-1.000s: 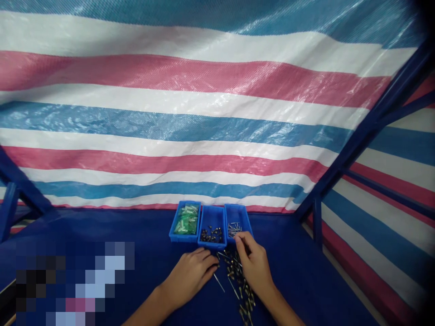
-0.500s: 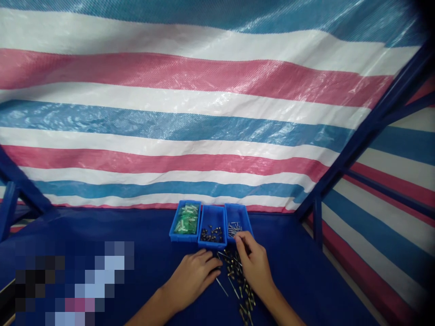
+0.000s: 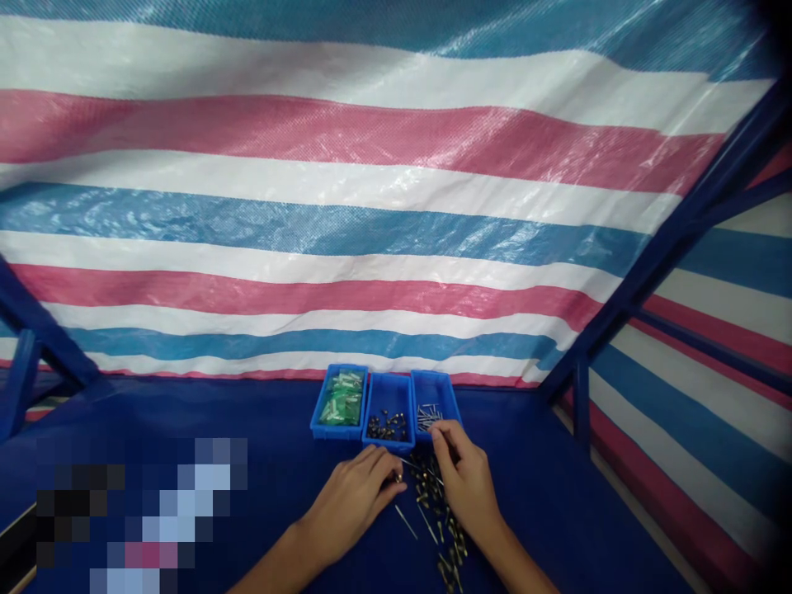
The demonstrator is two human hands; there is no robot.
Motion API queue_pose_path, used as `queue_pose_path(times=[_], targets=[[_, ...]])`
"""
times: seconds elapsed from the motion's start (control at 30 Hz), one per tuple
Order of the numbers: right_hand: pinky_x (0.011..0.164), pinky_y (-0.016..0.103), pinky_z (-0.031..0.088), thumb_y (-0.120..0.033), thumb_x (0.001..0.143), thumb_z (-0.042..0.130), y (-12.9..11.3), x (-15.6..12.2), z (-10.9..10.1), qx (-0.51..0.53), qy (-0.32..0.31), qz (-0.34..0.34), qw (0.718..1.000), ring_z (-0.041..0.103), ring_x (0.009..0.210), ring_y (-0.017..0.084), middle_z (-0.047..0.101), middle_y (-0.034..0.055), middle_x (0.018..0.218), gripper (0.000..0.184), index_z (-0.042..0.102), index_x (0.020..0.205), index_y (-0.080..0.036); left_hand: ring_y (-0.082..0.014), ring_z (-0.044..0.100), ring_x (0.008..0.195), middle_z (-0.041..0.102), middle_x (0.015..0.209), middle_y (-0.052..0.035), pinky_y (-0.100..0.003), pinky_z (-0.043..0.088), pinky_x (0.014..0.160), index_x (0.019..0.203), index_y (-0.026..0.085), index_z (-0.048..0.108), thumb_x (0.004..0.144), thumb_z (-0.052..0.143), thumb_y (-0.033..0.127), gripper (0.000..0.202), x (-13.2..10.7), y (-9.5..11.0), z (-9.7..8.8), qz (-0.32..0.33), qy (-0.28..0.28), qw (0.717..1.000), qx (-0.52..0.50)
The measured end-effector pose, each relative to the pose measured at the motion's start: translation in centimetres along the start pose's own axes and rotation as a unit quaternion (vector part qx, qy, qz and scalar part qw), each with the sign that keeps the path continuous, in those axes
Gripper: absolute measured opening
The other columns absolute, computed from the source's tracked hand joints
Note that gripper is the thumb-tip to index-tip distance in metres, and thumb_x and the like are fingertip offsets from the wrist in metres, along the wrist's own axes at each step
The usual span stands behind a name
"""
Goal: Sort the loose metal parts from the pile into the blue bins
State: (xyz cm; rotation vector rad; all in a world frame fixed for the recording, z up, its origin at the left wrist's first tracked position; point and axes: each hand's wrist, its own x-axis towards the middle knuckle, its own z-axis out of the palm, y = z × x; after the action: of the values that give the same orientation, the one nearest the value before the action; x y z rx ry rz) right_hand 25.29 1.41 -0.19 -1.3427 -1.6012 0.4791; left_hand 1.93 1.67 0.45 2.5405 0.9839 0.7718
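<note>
My left hand (image 3: 352, 499) pinches a small brass-coloured metal piece (image 3: 398, 477) between thumb and index finger, just in front of the middle blue bin (image 3: 388, 388). That bin holds several small dark metal pieces (image 3: 387, 427). My right hand (image 3: 469, 478) is closed at the front of the right blue bin (image 3: 436, 384), fingertips together beside the silver screws or nails (image 3: 426, 415) in it; what they grip, if anything, is too small to make out. Between my hands lies a loose pile of brass-headed and thin metal parts (image 3: 440, 528). One thin silver pin (image 3: 406, 522) lies apart, nearer my left hand.
A left blue bin (image 3: 317, 431) holds green and clear pieces. The three bins stand side by side on the dark blue table (image 3: 247, 462). A striped tarp (image 3: 346, 239) hangs behind, with blue frame bars (image 3: 619, 305) at the sides. Pixelated blocks cover the lower left.
My left hand has lifted slightly, and a brass-coloured piece now shows between its finger and thumb. My right hand has barely moved.
</note>
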Motion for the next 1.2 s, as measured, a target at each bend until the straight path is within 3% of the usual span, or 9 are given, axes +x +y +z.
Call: queue_pose_path(times=[0.17, 0.37, 0.6, 0.97, 1.2], targets=[[0.066, 0.023, 0.047, -0.045, 0.111, 0.047, 0.32, -0.08, 0.11, 0.001, 0.001, 0.003, 1.0, 0.064, 0.067, 0.015, 0.07, -0.0006, 0.084, 0.03, 0.067, 0.11, -0.023, -0.0215, 0.071, 0.097, 0.07, 0.108, -0.0019, -0.031, 0.056, 0.082, 0.112, 0.023, 0.059, 0.11, 0.059, 0.023, 0.002, 0.17, 0.04, -0.21, 0.012, 0.026, 0.999, -0.019], [0.064, 0.023, 0.046, -0.046, 0.111, 0.048, 0.54, -0.06, 0.16, -0.006, 0.0, 0.006, 1.0, 0.062, 0.064, 0.015, 0.07, -0.0014, 0.081, 0.029, 0.068, 0.111, -0.024, -0.0212, 0.07, 0.1, 0.069, 0.11, -0.0036, -0.03, 0.057, 0.085, 0.115, 0.024, 0.059, 0.108, 0.055, 0.013, 0.014, 0.42, 0.42, -0.7, 0.031, 0.047, 0.998, -0.033], [0.068, 0.023, 0.048, -0.045, 0.111, 0.048, 0.17, 0.04, 0.08, -0.005, 0.0, -0.003, 1.0, 0.065, 0.069, 0.016, 0.072, -0.0002, 0.086, 0.03, 0.068, 0.109, -0.024, -0.0221, 0.07, 0.101, 0.067, 0.111, -0.0043, -0.031, 0.057, 0.085, 0.117, 0.024, 0.06, 0.104, 0.058, 0.006, 0.022, 0.2, 0.41, -0.44, 0.036, 0.037, 0.998, -0.026], [0.066, 0.022, 0.048, -0.044, 0.111, 0.047, -0.03, 0.07, 0.01, -0.015, -0.001, -0.006, 1.0, 0.064, 0.067, 0.015, 0.071, -0.0003, 0.085, 0.031, 0.069, 0.107, -0.023, -0.0226, 0.071, 0.1, 0.072, 0.108, -0.0049, -0.032, 0.059, 0.087, 0.116, 0.023, 0.064, 0.109, 0.061, 0.021, 0.008, 0.08, 0.3, -0.39, 0.048, 0.054, 0.997, -0.026], [0.065, 0.023, 0.046, -0.045, 0.112, 0.046, -0.09, 0.07, -0.04, -0.007, -0.004, -0.004, 1.0, 0.062, 0.066, 0.015, 0.069, -0.0005, 0.082, 0.033, 0.069, 0.106, -0.023, -0.0211, 0.073, 0.097, 0.075, 0.105, -0.0048, -0.03, 0.06, 0.085, 0.115, 0.023, 0.066, 0.113, 0.053, 0.027, 0.014, 0.21, 0.37, -0.7, 0.043, 0.075, 0.995, -0.059]])
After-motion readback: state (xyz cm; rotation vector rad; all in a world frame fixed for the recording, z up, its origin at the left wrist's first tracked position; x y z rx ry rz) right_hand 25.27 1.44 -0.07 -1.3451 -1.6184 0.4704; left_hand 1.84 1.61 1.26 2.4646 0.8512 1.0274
